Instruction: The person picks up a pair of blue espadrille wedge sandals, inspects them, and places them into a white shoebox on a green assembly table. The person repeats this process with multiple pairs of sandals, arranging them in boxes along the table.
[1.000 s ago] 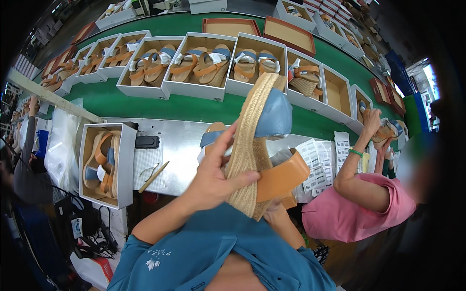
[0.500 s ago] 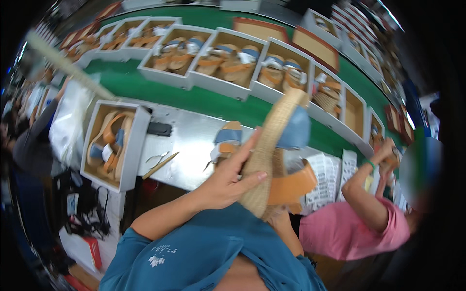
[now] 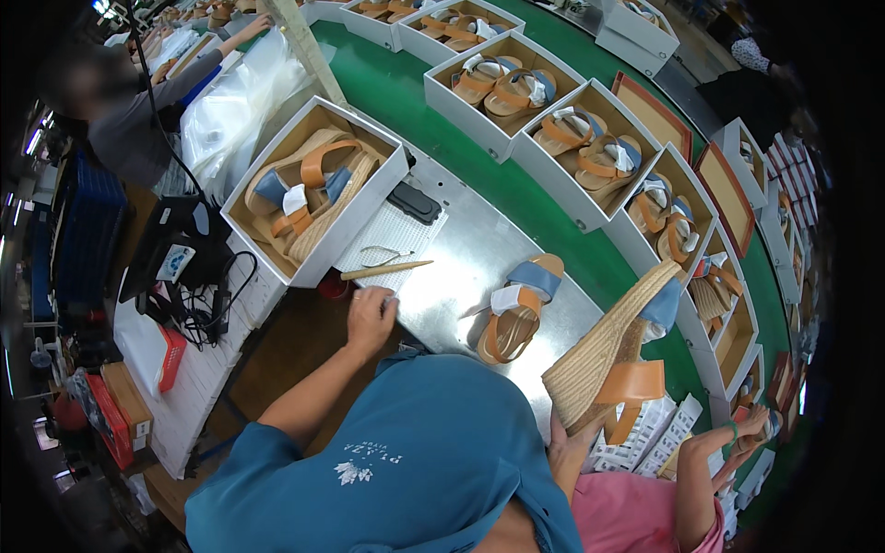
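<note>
My right hand (image 3: 569, 448) grips a wedge sandal (image 3: 590, 373) from below at its heel end. The sandal is tilted with its toe up; it has a woven straw-coloured sole, a blue toe strap and an orange ankle strap. My left hand (image 3: 371, 323) is at the near edge of the metal table, its fingers curled; a small pale bit shows at the fingertips, too small to name. Beyond that hand lie a pointed wooden stick (image 3: 387, 269) and small metal nippers (image 3: 385, 253). A second sandal (image 3: 518, 309) with white wrapping rests on the metal tabletop (image 3: 461, 249) between my hands.
On my left stands an open shoe box (image 3: 249, 217) holding a pair of sandals, with a black case (image 3: 415, 203) beside it. Boxed sandals (image 3: 502, 88) line a green conveyor (image 3: 396, 92). Label sheets (image 3: 636, 438) lie at right, near a co-worker's pink sleeve (image 3: 636, 511).
My left hand has let go of the wedge sandal and moved left to the table edge. The sandal stays in my right hand, now lower right in view. The view has swung left.
</note>
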The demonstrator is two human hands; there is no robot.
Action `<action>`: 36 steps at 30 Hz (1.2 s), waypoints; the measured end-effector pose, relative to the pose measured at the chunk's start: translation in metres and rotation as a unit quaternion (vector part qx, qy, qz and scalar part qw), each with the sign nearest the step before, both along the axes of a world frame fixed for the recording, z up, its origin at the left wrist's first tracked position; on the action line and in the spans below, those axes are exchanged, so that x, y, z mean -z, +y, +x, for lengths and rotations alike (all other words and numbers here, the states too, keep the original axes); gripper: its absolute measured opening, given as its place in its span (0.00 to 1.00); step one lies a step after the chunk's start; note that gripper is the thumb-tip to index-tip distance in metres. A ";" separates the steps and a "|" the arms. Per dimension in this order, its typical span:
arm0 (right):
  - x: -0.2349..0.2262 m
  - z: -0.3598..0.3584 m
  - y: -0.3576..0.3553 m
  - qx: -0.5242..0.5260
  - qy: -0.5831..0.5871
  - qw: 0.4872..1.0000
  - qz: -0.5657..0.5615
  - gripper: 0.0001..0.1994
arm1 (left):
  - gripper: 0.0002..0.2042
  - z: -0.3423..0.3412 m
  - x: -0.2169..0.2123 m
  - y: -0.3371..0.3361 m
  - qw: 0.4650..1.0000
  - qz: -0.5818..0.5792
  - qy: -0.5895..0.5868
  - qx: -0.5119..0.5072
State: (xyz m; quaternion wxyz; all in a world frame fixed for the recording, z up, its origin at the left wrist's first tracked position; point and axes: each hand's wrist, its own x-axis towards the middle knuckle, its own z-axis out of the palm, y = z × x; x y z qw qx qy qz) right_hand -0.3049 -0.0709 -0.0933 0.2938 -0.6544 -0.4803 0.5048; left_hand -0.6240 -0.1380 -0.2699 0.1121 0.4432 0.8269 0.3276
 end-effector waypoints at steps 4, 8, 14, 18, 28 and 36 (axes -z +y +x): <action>0.000 0.004 0.008 0.003 -0.067 0.998 0.011 0.45 | 0.10 -0.013 0.013 0.005 0.996 -0.006 0.085 -0.009; -0.004 0.003 0.012 -0.032 -0.124 0.992 0.000 0.42 | 0.13 -0.008 0.023 0.007 0.996 -0.021 0.084 -0.036; 0.017 0.015 0.012 -0.110 -0.173 0.978 0.025 0.49 | 0.11 -0.002 0.015 0.014 0.993 -0.038 0.080 -0.076; 0.001 0.003 0.010 -0.062 -0.166 0.984 -0.010 0.49 | 0.08 -0.001 0.014 0.026 0.994 -0.018 0.078 -0.078; -0.009 -0.006 0.014 0.114 0.105 0.984 -0.093 0.33 | 0.06 -0.007 0.020 0.033 0.988 -0.084 0.124 -0.040; 0.011 -0.012 0.048 0.151 0.515 0.837 -0.103 0.29 | 0.05 0.033 -0.060 0.097 0.975 0.085 -0.178 0.097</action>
